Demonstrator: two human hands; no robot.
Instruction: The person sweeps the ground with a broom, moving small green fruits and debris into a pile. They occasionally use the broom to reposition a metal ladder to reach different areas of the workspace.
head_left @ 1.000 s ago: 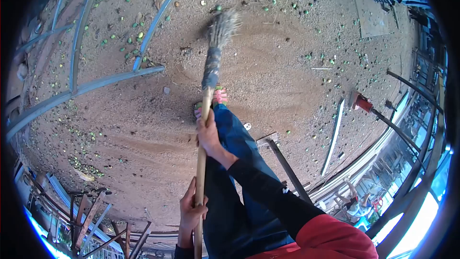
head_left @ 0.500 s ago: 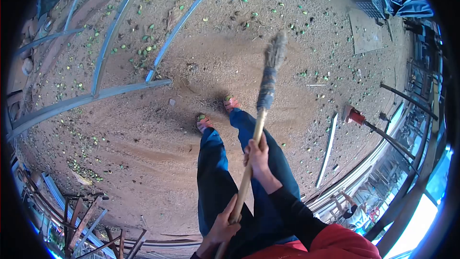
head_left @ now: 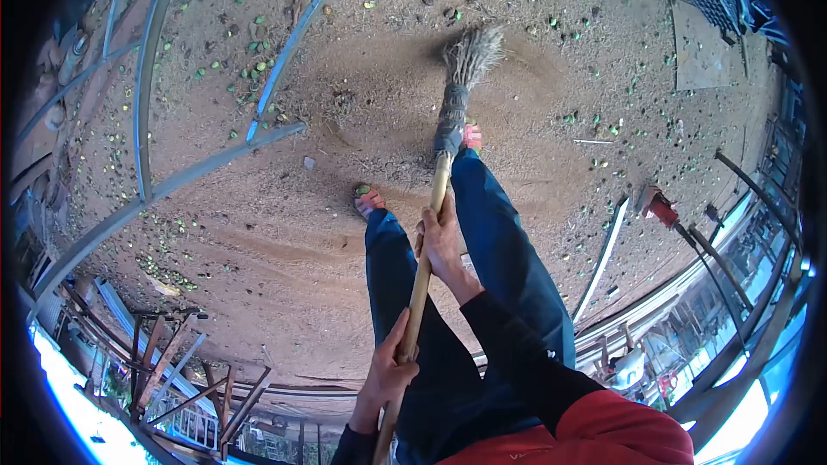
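1. Head view: both hands grip one long-handled broom (head_left: 420, 291), which slants up and slightly right across the middle.
2. The right hand (head_left: 440, 246) is closed around the upper part of the handle, nearer the bristles (head_left: 473, 57).
3. The left hand (head_left: 389, 372) is wrapped around the handle lower down, closer to the body, well apart from the right.
4. The bristles are over the dirt ground (head_left: 284, 293), beyond the feet; whether they touch it, I cannot tell. A dark wrapping (head_left: 450, 116) joins them to the handle.
5. The right foot (head_left: 471, 137) shows just beside the wrapping; the left foot (head_left: 369, 201) is farther left.
6. On the left lies a curved metal frame (head_left: 144, 198), with green and yellowish pieces (head_left: 258, 66) scattered around it.
7. To the right are a pale strip (head_left: 603, 258), a red tool head (head_left: 662, 209) on a dark pole and, farther up, a flat board (head_left: 699, 52) near a dark crate (head_left: 708, 0).
8. Another person (head_left: 629, 368) is at lower right, well apart from both hands.
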